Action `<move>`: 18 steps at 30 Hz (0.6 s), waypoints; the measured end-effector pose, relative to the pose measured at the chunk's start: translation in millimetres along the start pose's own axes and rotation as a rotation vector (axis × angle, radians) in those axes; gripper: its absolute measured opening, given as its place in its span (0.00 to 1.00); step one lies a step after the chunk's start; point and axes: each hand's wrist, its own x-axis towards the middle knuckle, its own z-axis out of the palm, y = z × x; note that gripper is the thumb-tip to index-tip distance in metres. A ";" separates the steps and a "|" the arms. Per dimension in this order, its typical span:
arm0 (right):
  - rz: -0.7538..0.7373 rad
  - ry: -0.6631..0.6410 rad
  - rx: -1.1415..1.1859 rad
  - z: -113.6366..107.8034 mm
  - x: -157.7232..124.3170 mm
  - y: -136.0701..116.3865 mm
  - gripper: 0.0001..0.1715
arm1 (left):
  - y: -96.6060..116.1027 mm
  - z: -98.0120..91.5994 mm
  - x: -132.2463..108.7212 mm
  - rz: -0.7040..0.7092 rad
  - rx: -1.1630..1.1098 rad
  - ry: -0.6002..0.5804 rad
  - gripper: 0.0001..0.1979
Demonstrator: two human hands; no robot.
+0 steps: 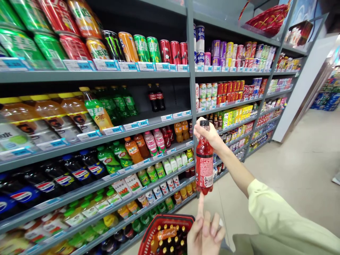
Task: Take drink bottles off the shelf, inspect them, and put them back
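My right hand (205,131) is closed around the neck of a bottle of red drink (204,166), just below its black cap. The bottle hangs upright in front of the shelves, its printed label facing me. Below it, my left hand (205,230) points its index finger up at the bottle's base, the tip at or very near it; the other fingers are loosely bent. A red shopping basket (148,230) sits low, beside my left hand. In it are several dark bottles with yellow caps (170,244) and an orange drink bottle (166,233) lying on its side.
Grey shelves (132,75) run along the left and away to the right. They carry drink cans (143,47), cola bottles (79,171) and cartons (132,183). A red woven basket (268,21) sits on the top right shelf. Tiled floor (292,170) stretches to the right.
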 end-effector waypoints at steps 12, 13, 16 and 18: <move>0.067 -0.041 -0.073 -0.5 5.4 -2.1 0.32 | -3.7 -6.4 -1.6 -0.027 0.091 0.009 0.43; 0.062 -0.038 -0.089 -0.6 4.9 -3.7 0.34 | -3.6 -6.7 -1.6 -0.027 0.092 0.010 0.43; 0.038 -0.010 -0.135 0.2 2.5 -8.3 0.36 | -2.3 -5.6 -1.8 -0.020 0.065 0.026 0.45; 0.040 0.012 -0.160 0.5 1.4 -9.8 0.36 | -0.9 -4.4 -2.0 -0.017 0.041 0.037 0.48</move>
